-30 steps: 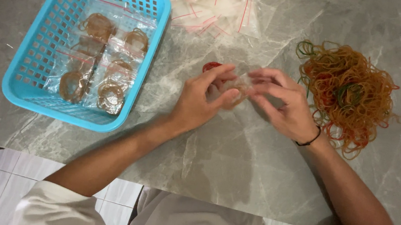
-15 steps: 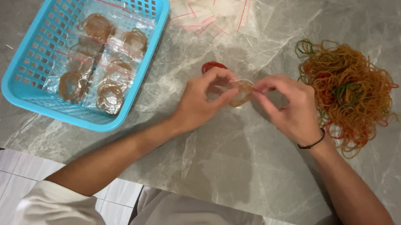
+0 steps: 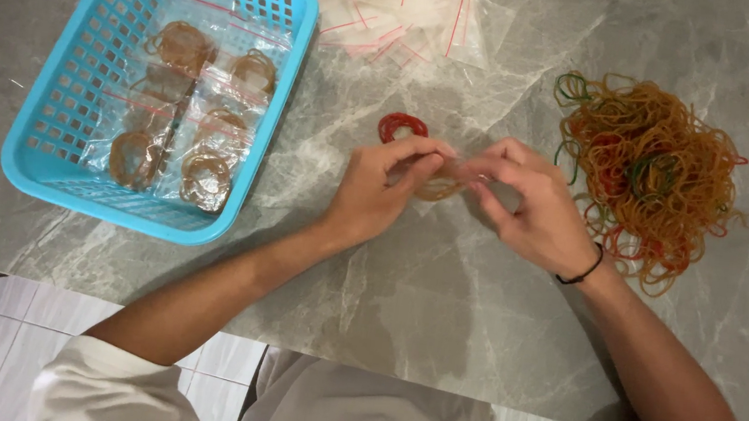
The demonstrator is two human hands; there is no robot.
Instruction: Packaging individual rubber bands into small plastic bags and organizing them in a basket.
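Observation:
My left hand and my right hand meet over the middle of the grey marble table. Together they pinch a small clear zip bag with tan rubber bands inside, each hand on one side of it. A red rubber band lies on the table just beyond my left hand. A big loose pile of orange, red and green rubber bands sits right of my right hand.
A blue plastic basket at the left holds several filled clear bags of tan rubber bands. A heap of clear zip bags with red strips lies at the far edge. White floor tiles show below the table edge.
Both hands stayed together over the table centre, their fingers shifting on the small bag. The red rubber band is more exposed beyond my left hand.

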